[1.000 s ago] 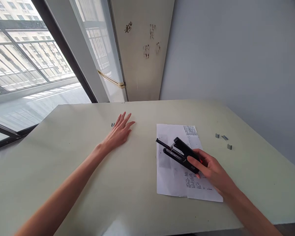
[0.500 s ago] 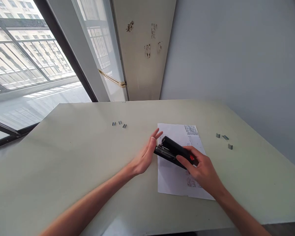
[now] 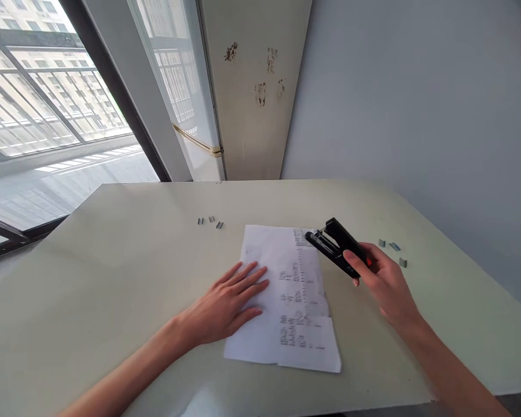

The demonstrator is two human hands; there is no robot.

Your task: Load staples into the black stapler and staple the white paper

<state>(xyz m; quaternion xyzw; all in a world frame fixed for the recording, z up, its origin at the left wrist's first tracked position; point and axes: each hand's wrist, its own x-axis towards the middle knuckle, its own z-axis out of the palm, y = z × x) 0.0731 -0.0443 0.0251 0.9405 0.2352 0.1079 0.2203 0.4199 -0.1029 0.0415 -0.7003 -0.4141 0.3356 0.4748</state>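
Note:
A black stapler (image 3: 336, 246) with a bit of red at its rear is gripped in my right hand (image 3: 384, 281). It is held over the upper right edge of the papers, its two arms spread apart at the front. My left hand (image 3: 234, 304) lies flat, fingers spread, on the left side of the printed white papers (image 3: 301, 289). The lower edge of the papers shows a small step, as if more than one sheet lies there. Part of the left margin is hidden under my left hand.
Several small strips of staples lie on the pale table (image 3: 113, 278): a group of staple strips (image 3: 212, 219) at the back left and another group of staple strips (image 3: 395, 247) to the right. A grey wall (image 3: 395, 104) borders the right side; a glass window (image 3: 47, 104) is at the left.
The papers have slid left and toward me. My left hand left the stapler's front and now rests on them. My right hand moved the stapler right and slightly farther away.

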